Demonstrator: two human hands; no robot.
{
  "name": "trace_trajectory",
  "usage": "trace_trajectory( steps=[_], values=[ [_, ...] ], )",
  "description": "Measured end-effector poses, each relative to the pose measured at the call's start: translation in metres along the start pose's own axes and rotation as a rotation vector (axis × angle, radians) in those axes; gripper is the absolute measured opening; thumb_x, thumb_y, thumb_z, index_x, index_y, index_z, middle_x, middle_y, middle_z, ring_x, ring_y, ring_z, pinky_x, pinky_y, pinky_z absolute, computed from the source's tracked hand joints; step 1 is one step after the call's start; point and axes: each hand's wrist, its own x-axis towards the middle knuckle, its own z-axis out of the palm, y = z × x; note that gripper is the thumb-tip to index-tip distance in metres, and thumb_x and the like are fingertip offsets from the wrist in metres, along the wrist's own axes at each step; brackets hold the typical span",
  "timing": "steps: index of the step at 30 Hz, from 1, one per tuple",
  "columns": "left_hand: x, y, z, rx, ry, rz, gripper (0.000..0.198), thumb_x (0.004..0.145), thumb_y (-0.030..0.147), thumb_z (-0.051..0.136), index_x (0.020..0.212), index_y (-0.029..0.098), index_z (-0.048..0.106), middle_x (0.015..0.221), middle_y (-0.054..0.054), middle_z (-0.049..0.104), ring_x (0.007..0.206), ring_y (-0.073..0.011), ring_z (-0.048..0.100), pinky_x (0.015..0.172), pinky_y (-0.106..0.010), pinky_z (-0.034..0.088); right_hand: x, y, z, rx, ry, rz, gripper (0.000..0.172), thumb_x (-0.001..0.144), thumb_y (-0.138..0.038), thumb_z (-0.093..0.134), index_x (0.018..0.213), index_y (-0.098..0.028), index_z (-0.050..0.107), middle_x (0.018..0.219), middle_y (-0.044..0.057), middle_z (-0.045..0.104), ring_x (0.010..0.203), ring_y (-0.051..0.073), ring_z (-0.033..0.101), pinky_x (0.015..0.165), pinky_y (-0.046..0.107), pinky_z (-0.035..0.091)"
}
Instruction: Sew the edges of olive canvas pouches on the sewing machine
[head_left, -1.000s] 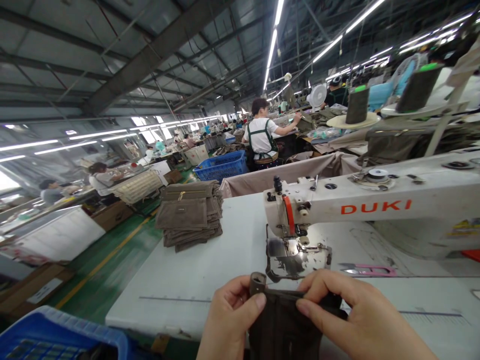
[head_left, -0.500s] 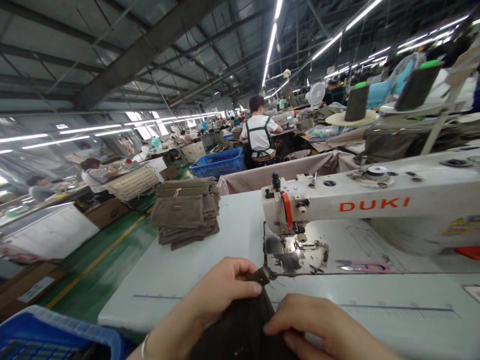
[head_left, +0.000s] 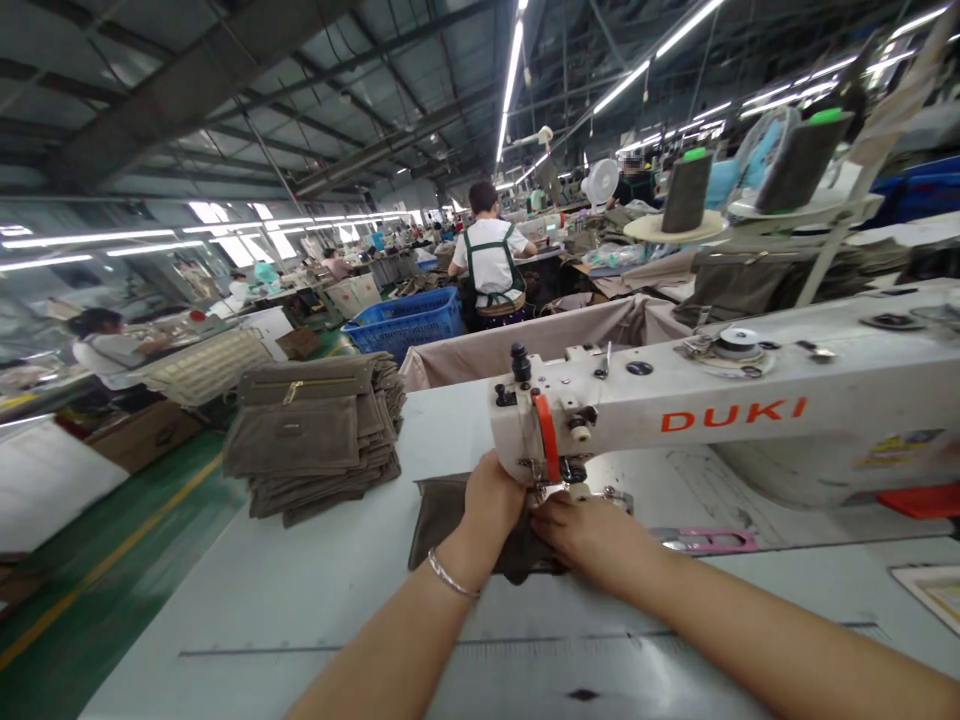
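A dark brown fabric piece (head_left: 436, 518) lies flat on the sewing table under the head of a white sewing machine (head_left: 600, 410). My left hand (head_left: 491, 508) presses on it with curled fingers, beside the presser foot; its fingertips are hidden by the machine head. From the other side, my right hand (head_left: 581, 535) has its fingers bunched together on the fabric close to the needle area. Between the hands, the fabric's edge is partly covered. Pink-handled thread snips (head_left: 716, 541) rest on the machine bed, right of my right hand.
Left of the machine stands a stack of brown fabric pieces (head_left: 315, 435) with zippers. Behind the table are a pinkish cloth-lined bin (head_left: 540, 340), a blue basket (head_left: 409, 318) and a seated co-worker (head_left: 491, 255). Thread cones (head_left: 686, 195) stand at the back right.
Both hands have moved forward from the table's front, carrying the brown fabric piece under the machine head. There it now lies flat. The camera view has shifted right.
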Motion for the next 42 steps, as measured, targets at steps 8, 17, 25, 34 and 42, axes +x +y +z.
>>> trace_trajectory(
  steps=[8, 17, 25, 34, 42],
  values=[
    [-0.054, 0.001, 0.003, -0.037, -0.048, 0.238, 0.026, 0.089, 0.009, 0.058, 0.112, 0.020, 0.064, 0.114, -0.006, 0.061, 0.109, -0.0222, 0.055, 0.099, -0.037, 0.045, -0.028, -0.003, 0.011, 0.003, 0.123, -0.035, 0.029, 0.092, -0.014, 0.054, 0.120, -0.011, 0.063, 0.119, 0.013, 0.066, 0.113, 0.024, 0.058, 0.100, 0.039, 0.046],
    [-0.064, 0.004, -0.002, -0.063, -0.073, 0.319, 0.037, 0.089, 0.005, 0.056, 0.123, 0.018, 0.058, 0.119, -0.008, 0.059, 0.109, -0.0238, 0.053, 0.099, -0.041, 0.048, -0.029, -0.011, 0.006, 0.041, 0.179, -0.029, 0.026, 0.093, -0.015, 0.050, 0.115, -0.013, 0.065, 0.112, 0.009, 0.069, 0.109, 0.022, 0.060, 0.097, 0.037, 0.049],
    [-0.066, 0.000, 0.002, -0.079, -0.007, 0.416, 0.036, 0.089, 0.003, 0.048, 0.121, 0.016, 0.056, 0.121, -0.010, 0.063, 0.115, -0.0238, 0.057, 0.102, -0.044, 0.048, -0.030, -0.015, 0.006, 0.025, 0.151, -0.019, 0.027, 0.091, -0.015, 0.051, 0.114, -0.011, 0.066, 0.114, 0.010, 0.069, 0.109, 0.023, 0.061, 0.097, 0.037, 0.049],
    [-0.064, 0.001, -0.001, -0.072, 0.014, 0.454, 0.033, 0.091, 0.004, 0.045, 0.118, 0.016, 0.059, 0.118, -0.011, 0.066, 0.112, -0.0233, 0.060, 0.100, -0.042, 0.050, -0.032, -0.014, 0.007, 0.077, 0.138, 0.010, 0.028, 0.091, -0.015, 0.050, 0.113, -0.012, 0.066, 0.116, 0.009, 0.069, 0.111, 0.022, 0.061, 0.098, 0.035, 0.048],
    [-0.063, -0.002, 0.001, -0.104, -0.004, 0.421, 0.029, 0.091, 0.005, 0.050, 0.117, 0.015, 0.059, 0.118, -0.009, 0.065, 0.113, -0.0227, 0.058, 0.102, -0.042, 0.047, -0.030, -0.013, 0.003, 0.109, 0.131, 0.016, 0.030, 0.089, -0.013, 0.050, 0.114, -0.011, 0.065, 0.113, 0.011, 0.069, 0.109, 0.023, 0.061, 0.096, 0.037, 0.049]
  ],
)
